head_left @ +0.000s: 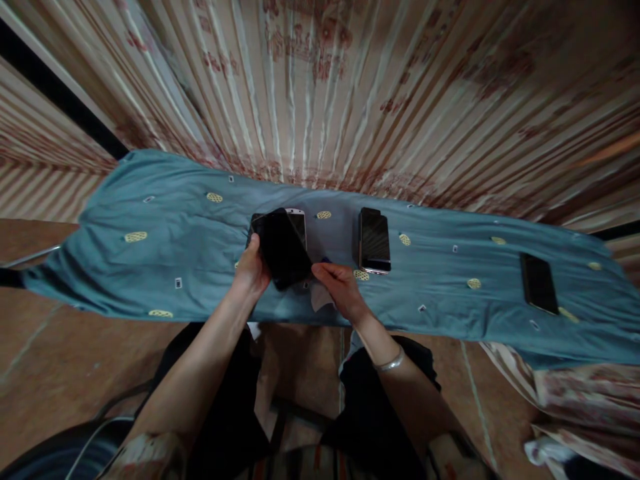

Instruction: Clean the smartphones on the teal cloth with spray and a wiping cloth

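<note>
My left hand (251, 270) grips a black smartphone (284, 250) by its left edge, tilted over the cloth with its dark face up. My right hand (343, 287) is at the phone's lower right corner, fingers pinched together. A thin white piece (321, 297), paper or cloth, hangs below those fingers; its upper part is hidden. Behind the held phone, a white-framed phone (299, 217) and the edge of a dark one show in part. To the right of my right hand, dark phones (375, 241) lie overlapped in a stack.
Another dark phone (539, 283) lies alone near the right end. A teal cloth (440, 293) with yellow prints covers the narrow board. Pleated patterned curtains (320, 120) hang right behind it. My legs (215, 387) are below, and a dark round object (65, 457) sits at lower left.
</note>
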Motion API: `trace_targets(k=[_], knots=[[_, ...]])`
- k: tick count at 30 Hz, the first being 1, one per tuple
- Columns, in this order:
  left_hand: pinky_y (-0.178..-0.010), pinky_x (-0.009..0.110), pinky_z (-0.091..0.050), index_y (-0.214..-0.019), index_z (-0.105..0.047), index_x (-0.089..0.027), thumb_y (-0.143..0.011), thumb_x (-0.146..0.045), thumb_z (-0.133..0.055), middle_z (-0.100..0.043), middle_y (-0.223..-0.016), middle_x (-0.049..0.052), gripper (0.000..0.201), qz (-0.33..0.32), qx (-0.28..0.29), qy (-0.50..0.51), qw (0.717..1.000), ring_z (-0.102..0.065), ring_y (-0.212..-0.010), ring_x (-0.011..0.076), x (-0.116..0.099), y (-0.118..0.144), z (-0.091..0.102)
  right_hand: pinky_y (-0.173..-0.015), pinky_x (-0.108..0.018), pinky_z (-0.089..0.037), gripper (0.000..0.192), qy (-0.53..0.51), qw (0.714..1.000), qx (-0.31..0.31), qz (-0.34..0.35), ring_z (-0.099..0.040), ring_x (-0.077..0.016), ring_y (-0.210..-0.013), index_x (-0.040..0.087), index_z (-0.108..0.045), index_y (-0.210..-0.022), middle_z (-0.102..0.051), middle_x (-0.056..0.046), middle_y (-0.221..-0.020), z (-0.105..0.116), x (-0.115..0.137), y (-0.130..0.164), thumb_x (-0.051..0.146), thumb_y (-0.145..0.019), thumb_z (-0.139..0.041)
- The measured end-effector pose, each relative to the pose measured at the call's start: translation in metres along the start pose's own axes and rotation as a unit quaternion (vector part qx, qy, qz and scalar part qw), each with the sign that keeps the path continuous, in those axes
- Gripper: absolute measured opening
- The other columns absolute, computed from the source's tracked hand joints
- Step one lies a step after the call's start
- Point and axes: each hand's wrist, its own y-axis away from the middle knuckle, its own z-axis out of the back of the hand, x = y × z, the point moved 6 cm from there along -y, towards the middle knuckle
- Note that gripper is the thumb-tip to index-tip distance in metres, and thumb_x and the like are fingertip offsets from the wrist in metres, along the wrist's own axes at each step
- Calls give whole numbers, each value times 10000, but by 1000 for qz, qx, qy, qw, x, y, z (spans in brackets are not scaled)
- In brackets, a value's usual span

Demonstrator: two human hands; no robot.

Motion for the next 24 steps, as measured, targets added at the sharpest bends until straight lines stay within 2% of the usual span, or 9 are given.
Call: trace_targets(k=[4,7,9,12,15,19,21,24], knots=[[-1016,367,-552,-1193,-703,-155,-1009,-395,-461,-781,-1081,93,387,31,-37,-3,999,-699,-1140,253,5,0,1,-534,-242,-374,474,-38,999,5,-21,-446,-110,-574,207,-654,-627,-513,45,-575,-9,1,7,650,-795,-677],[-989,410,-567,-1227,-681,-127,-1025,-448,-389,-776,-1078,122,478,90,-26,-1,996,-714,-1102,270,9,3,-5,-543,-244,-399,456,-75,996,11,-37,-486,-119,-588,205,-687,-684,-568,35,-615,-14,1,8,648,-793,-679],[-985,432,-568,-1254,-664,-117,-1030,-467,-361,-775,-1074,131,515,99,-20,-2,995,-716,-1091,278,7,5,-7,-560,-250,-427,435,-86,995,13,-41,-524,-129,-599,204,-713,-729,-611,25,-647,-15,1,7,630,-805,-667],[-985,433,-569,-1291,-643,-128,-1036,-446,-353,-776,-1077,124,501,75,-20,-4,997,-718,-1084,274,3,4,-6,-595,-258,-463,378,-37,999,-2,-20,-574,-142,-621,200,-730,-768,-654,14,-680,-12,-2,2,559,-837,-635],[-993,409,-565,-1279,-650,-148,-1036,-416,-374,-776,-1100,107,454,48,-26,-3,999,-710,-1104,260,2,3,-5,-697,-275,-510,273,79,995,-45,42,-654,-168,-715,202,-748,-848,-720,-5,-767,-3,0,-1,442,-859,-617],[-1029,366,-540,-1190,-691,-168,-1026,-422,-408,-779,-1088,83,414,34,-33,5,999,-685,-1166,253,6,5,-7,-870,-302,-536,183,241,957,-96,130,-713,-197,-942,243,-723,-1030,-773,-34,-1002,5,11,2,282,-906,-595],[-1046,366,-528,-1185,-696,-176,-1029,-420,-399,-780,-1087,77,415,27,-19,9,999,-679,-1180,250,6,6,-11,-885,-313,-534,170,328,922,-101,178,-708,-206,-955,232,-709,-1027,-765,-64,-1016,4,18,6,230,-940,-563],[-1053,369,-521,-1185,-695,-165,-1039,-405,-377,-785,-1066,81,425,27,-23,8,999,-692,-1156,241,8,9,-13,-859,-319,-523,233,446,861,-74,232,-695,-211,-894,207,-702,-939,-743,-99,-936,-4,25,10,181,-1000,-479]])
